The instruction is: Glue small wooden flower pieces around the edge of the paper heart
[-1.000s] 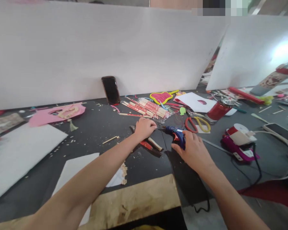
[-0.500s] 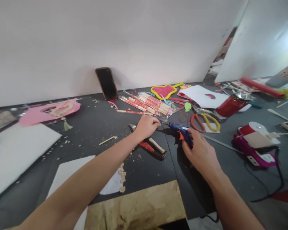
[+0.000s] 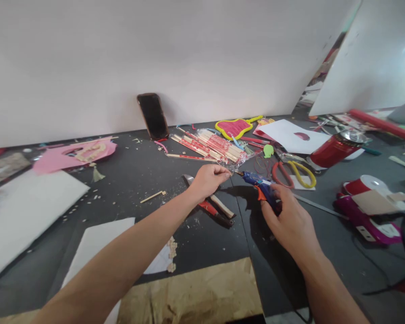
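Note:
My right hand (image 3: 290, 216) is wrapped round a blue glue gun (image 3: 256, 180) with an orange trigger, its nozzle pointing left. Just left of the nozzle, the fingers of my left hand (image 3: 211, 180) are pinched together; what they hold is too small to make out. Under my left wrist lies a cutting tool (image 3: 208, 207) with a red handle part. Behind my left hand are chopsticks (image 3: 219, 146) in red-and-white wrappers and clear plastic.
A phone (image 3: 153, 116) leans on the wall. Scissors (image 3: 302, 174), a red can (image 3: 335, 148) and a purple power strip (image 3: 367, 220) are to the right. White board (image 3: 30, 220) and pink card (image 3: 54, 159) lie left. Cardboard (image 3: 195, 292) is in front.
The view has shifted slightly. My left fingers now show a clearer pinch beside the nozzle. The glue gun remains in my right hand.

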A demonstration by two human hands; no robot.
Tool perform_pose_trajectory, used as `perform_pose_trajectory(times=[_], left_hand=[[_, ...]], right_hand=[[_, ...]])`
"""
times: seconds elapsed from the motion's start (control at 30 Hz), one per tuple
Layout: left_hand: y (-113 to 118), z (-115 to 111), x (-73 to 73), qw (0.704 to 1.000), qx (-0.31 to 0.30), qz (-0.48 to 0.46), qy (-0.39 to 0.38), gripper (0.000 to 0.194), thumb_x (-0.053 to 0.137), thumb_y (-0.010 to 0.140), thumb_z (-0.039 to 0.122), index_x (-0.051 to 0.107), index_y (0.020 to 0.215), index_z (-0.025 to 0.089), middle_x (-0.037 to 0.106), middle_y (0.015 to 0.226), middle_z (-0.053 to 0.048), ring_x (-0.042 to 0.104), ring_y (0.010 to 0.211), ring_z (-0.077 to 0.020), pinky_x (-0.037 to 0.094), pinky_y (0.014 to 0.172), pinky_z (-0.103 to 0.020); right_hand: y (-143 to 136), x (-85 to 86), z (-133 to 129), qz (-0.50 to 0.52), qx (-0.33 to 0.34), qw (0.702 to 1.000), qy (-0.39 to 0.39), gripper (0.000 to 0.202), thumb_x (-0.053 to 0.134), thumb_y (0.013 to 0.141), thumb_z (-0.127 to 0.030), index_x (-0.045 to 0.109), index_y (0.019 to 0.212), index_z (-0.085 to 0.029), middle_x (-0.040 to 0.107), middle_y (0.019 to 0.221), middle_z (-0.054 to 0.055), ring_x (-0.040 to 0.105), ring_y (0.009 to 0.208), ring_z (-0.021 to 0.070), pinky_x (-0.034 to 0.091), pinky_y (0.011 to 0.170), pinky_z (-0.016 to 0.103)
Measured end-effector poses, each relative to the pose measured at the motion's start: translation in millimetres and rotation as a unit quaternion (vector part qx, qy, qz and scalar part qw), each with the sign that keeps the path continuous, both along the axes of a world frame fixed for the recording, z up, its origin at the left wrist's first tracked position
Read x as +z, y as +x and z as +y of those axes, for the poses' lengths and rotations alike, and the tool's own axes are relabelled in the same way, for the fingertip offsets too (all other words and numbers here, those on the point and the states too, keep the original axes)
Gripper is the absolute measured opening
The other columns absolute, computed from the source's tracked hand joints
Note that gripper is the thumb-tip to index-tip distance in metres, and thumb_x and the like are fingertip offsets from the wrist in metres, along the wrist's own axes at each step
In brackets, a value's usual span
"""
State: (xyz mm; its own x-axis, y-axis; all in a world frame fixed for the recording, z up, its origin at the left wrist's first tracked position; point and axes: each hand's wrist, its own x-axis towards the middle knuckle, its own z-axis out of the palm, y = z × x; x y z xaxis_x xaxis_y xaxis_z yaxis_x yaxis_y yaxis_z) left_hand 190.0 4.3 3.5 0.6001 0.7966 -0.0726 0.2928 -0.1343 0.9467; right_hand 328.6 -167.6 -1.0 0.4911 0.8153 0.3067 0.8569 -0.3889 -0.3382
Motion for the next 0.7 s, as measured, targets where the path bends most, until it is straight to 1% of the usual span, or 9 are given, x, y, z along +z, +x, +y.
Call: perform_pose_trajectory(times=[0.27, 0.4, 0.53, 0.7], left_hand=[[-0.1, -0.6, -0.8, 0.998, 0.004, -0.041, -0.05, 0.011, 0.064, 0.074, 0.025, 0.069, 0.074, 0.015, 0.059, 0.061, 0.002, 0.047, 0.058, -0.0106, 0.037, 0.063, -0.025], [-0.1, -3.3, 3.3, 0.996, 0.016, -0.046, -0.07, 0.009, 0.065, 0.074, 0.024, 0.069, 0.073, 0.016, 0.059, 0.06, 0.002, 0.047, 0.058, -0.0104, 0.038, 0.064, -0.026], [0.5, -5.4, 6.7, 0.992, 0.031, -0.069, -0.102, 0.007, 0.066, 0.073, 0.023, 0.069, 0.072, 0.016, 0.061, 0.061, 0.002, 0.049, 0.06, -0.0106, 0.039, 0.068, -0.027], [0.7, -5.8, 1.9, 0.983, 0.028, -0.115, -0.138, 0.011, 0.069, 0.071, 0.026, 0.069, 0.073, 0.015, 0.062, 0.063, 0.002, 0.05, 0.064, -0.0111, 0.04, 0.071, -0.027]], right_hand=[[0.2, 1.8, -0.2, 0.025, -0.011, 1.0, -0.014, 0.041, 0.05, 0.081, -0.037, 0.051, 0.118, -0.019, 0.066, 0.094, 0.009, 0.065, 0.077, 0.0228, 0.048, 0.064, 0.033], [-0.3, 2.2, -1.2, 0.034, -0.01, 0.999, -0.008, 0.041, 0.05, 0.081, -0.039, 0.051, 0.117, -0.021, 0.066, 0.094, 0.008, 0.064, 0.073, 0.0212, 0.047, 0.062, 0.031], [-0.9, 2.1, -2.9, 0.033, -0.01, 0.999, 0.003, 0.04, 0.052, 0.08, -0.039, 0.051, 0.116, -0.021, 0.067, 0.093, 0.008, 0.064, 0.075, 0.0216, 0.047, 0.063, 0.031], [-1.2, 1.7, -3.0, 0.022, -0.011, 1.0, 0.012, 0.04, 0.051, 0.08, -0.04, 0.051, 0.114, -0.02, 0.067, 0.094, 0.008, 0.065, 0.074, 0.0213, 0.047, 0.063, 0.031]])
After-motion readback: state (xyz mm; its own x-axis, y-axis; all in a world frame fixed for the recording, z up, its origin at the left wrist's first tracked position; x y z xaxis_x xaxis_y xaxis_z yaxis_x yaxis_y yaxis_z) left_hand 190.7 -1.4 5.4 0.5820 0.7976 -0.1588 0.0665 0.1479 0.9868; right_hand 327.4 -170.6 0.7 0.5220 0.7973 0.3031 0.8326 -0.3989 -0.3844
